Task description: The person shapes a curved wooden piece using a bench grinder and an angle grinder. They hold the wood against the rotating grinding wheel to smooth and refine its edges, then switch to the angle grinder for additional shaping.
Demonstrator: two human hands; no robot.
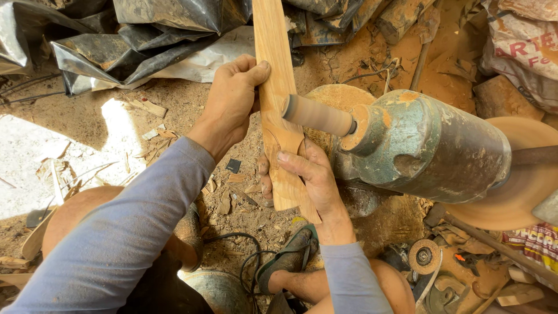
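A long, flat wooden piece [273, 64] with a curved cut-out stands upright in front of me. My left hand [232, 99] grips it on its left edge, thumb across the face. My right hand [308, 180] holds its lower end, fingers wrapped behind it. The plank's right edge rests against a tan sanding drum [317, 115] that sticks out of a worn green motor [424, 145]. I wear grey-blue long sleeves.
Sawdust and wood chips cover the ground. Black plastic sheeting [145, 35] lies at the back left. A sanding disc [523, 180] sits on the motor's far end. My sandalled foot [288, 256], a black cable [244, 256] and a small grinding wheel [424, 256] lie below.
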